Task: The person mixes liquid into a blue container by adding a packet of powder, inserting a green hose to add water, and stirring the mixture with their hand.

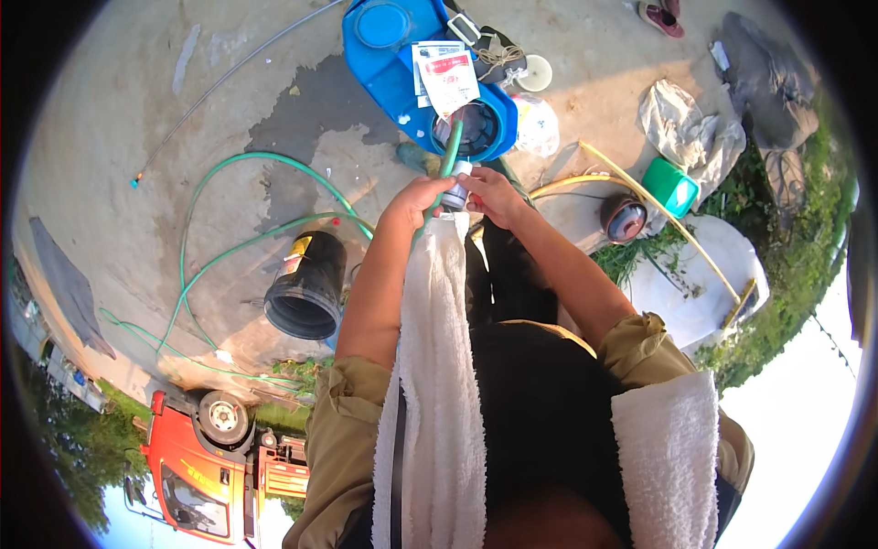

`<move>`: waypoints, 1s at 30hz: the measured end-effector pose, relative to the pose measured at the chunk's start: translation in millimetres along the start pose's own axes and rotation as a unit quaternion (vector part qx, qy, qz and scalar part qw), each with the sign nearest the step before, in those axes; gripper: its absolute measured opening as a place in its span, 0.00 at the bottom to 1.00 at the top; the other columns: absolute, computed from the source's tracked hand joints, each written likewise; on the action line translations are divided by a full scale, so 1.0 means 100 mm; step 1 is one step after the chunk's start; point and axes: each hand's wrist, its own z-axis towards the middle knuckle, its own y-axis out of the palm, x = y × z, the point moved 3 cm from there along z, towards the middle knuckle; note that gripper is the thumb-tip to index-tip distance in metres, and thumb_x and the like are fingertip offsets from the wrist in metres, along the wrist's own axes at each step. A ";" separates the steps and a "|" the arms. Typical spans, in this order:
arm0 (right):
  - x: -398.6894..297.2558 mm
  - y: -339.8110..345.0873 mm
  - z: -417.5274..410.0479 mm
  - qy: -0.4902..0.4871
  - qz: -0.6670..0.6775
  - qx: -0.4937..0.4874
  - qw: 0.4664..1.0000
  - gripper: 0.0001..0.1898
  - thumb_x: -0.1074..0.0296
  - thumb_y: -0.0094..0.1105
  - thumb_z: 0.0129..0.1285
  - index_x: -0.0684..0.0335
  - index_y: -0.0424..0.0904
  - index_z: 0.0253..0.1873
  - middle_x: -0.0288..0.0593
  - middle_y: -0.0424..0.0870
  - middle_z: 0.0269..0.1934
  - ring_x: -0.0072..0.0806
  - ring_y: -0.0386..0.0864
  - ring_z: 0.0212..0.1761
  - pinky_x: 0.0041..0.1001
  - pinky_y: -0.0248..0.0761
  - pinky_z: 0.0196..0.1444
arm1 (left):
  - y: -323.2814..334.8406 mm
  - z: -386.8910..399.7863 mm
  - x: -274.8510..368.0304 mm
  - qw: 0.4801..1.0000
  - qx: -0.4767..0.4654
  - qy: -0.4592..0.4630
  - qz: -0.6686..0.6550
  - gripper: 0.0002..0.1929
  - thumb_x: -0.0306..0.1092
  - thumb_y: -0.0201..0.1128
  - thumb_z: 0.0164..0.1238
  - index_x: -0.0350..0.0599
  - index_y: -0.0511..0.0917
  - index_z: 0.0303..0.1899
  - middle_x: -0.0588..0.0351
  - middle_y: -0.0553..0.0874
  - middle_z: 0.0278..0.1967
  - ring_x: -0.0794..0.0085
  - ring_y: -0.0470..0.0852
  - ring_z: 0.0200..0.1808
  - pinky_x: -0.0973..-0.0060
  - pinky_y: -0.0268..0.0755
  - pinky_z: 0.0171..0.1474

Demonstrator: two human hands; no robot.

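In the head view, a small white bottle (456,190) is between my two hands, just short of the open mouth of a blue knapsack sprayer tank (509,130). My right hand (495,195) grips the bottle near its top with thumb and fingers. A green hose (449,152) passes under the thumb of my left hand (415,199), which closes around it beside the bottle. The hose's far end reaches over the tank's mouth. Two printed sachets, the front one white and red (449,77), lie on the tank next to the opening. A white towel (442,295) hangs from my neck, close below the bottle.
A black bucket (309,285) lies tipped to my left, near loops of hose. Right of the tank are a round white lid (535,73) and a clear plastic bag (537,125). Farther right stand a green container (671,187) and a yellow pole (679,230). A red truck (199,473) is parked behind.
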 end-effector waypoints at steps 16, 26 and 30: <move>-0.18 -0.46 -0.01 -0.209 -0.278 0.105 0.932 0.14 0.75 0.61 0.48 0.62 0.79 0.43 0.51 0.77 0.45 0.46 0.77 0.48 0.34 0.71 0.52 | 0.00 -0.03 -0.03 0.999 0.024 0.001 0.039 0.15 0.45 0.68 0.60 0.44 0.81 0.38 0.64 0.82 0.28 0.81 0.74 0.27 0.81 0.61 0.28; -0.21 -0.39 0.03 -0.309 -0.523 0.061 0.792 0.19 0.79 0.62 0.47 0.62 0.79 0.48 0.48 0.78 0.44 0.45 0.77 0.48 0.35 0.72 0.50 | 0.07 -0.02 -0.03 0.999 0.007 -0.022 0.047 0.18 0.48 0.68 0.59 0.44 0.82 0.43 0.60 0.85 0.35 0.77 0.79 0.34 0.78 0.65 0.39; -0.19 -0.43 -0.02 -0.373 -0.456 -0.015 0.808 0.21 0.83 0.62 0.47 0.64 0.78 0.50 0.44 0.78 0.43 0.38 0.78 0.46 0.31 0.73 0.48 | 0.08 0.02 -0.04 0.998 0.017 -0.036 0.051 0.19 0.47 0.68 0.59 0.44 0.81 0.44 0.60 0.84 0.38 0.77 0.79 0.38 0.76 0.65 0.42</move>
